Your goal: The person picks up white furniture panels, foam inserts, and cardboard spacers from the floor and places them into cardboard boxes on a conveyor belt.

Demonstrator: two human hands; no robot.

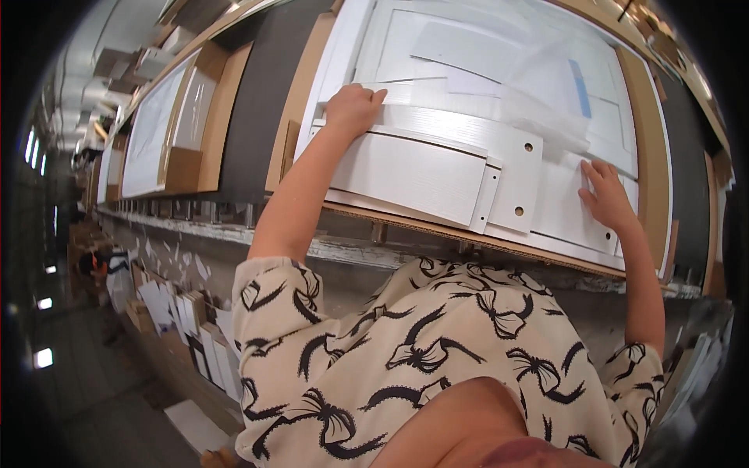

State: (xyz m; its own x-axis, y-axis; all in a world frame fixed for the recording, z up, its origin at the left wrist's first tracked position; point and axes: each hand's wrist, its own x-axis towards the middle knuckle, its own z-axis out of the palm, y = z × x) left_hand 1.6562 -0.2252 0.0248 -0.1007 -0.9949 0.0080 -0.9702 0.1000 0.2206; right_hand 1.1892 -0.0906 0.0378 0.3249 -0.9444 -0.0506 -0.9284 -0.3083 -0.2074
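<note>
White furniture panels lie in an open cardboard carton in front of me. My left hand (355, 109) is closed on the left end of a long white board (437, 123), its fingers curled and partly hidden. In front of that board lies a white drawer-front-like panel (413, 173), with a narrow white strip (487, 195) at its right end. My right hand (607, 195) rests open at the right side, fingers stretched over a white panel with drilled holes (566, 195). Beyond it are a crumpled translucent foam sheet (542, 117) and a blue strip (580, 87).
The carton's brown wall (651, 148) stands at the right. A dark conveyor belt (253, 101) runs beneath, with another packed carton (183, 156) to the left. Below the metal rail, upright board offcuts (191, 312) stand at left. Another person (95, 264) is far left.
</note>
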